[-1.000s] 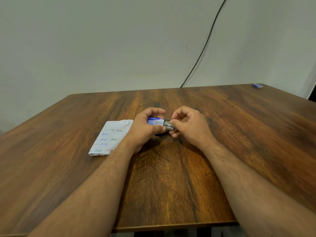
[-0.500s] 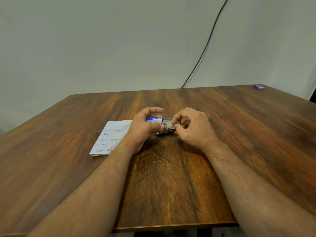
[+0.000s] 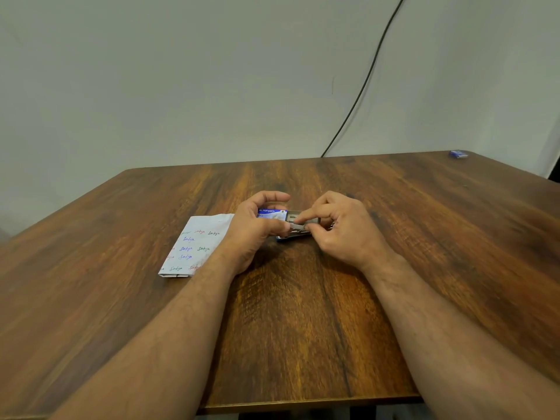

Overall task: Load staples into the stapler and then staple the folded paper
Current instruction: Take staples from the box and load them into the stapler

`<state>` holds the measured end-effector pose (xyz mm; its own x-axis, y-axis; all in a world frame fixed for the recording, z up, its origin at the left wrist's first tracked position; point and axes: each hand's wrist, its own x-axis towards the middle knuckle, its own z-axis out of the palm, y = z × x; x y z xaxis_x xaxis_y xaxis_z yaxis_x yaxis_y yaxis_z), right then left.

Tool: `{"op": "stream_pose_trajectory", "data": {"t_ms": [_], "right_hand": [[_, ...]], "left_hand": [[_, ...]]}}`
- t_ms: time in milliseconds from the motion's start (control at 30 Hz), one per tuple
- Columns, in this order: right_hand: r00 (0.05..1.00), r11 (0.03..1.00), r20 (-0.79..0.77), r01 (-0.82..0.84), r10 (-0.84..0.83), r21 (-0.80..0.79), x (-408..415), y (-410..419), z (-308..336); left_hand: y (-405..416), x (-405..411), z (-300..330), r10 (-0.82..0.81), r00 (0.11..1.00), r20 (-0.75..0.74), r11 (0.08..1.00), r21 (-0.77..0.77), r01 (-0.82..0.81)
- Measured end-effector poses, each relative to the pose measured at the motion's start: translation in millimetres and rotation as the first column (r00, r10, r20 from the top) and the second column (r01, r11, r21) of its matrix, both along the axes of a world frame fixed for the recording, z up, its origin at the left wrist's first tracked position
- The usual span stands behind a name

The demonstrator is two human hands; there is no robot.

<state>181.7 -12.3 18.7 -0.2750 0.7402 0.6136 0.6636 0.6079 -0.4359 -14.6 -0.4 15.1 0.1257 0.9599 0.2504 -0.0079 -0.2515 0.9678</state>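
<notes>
With your left hand gripping the small blue-and-white stapler at mid-table beside the scribbled folded paper, let your right hand, pinching the staple strip at the open metal channel, seat it flat and straight

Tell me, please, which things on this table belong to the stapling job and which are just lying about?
In use:
stapler, gripped by the left hand and worked by the right hand
folded paper, beside the left hand, not yet stapled

Lying about:
small blue box at the table's far right corner; contents unclear
black cable on the wall
</notes>
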Motion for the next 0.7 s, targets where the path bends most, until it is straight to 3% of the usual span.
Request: {"op": "stream_pose_trajectory", "data": {"t_ms": [700], "right_hand": [[1.0, 0.999, -0.008, 0.011, -0.011, -0.052, 0.0, 1.3, -1.1]], "left_hand": [[1.9, -3.2, -1.5, -0.046, 0.999, -0.002, 0.998, -0.035, 0.046]]}}
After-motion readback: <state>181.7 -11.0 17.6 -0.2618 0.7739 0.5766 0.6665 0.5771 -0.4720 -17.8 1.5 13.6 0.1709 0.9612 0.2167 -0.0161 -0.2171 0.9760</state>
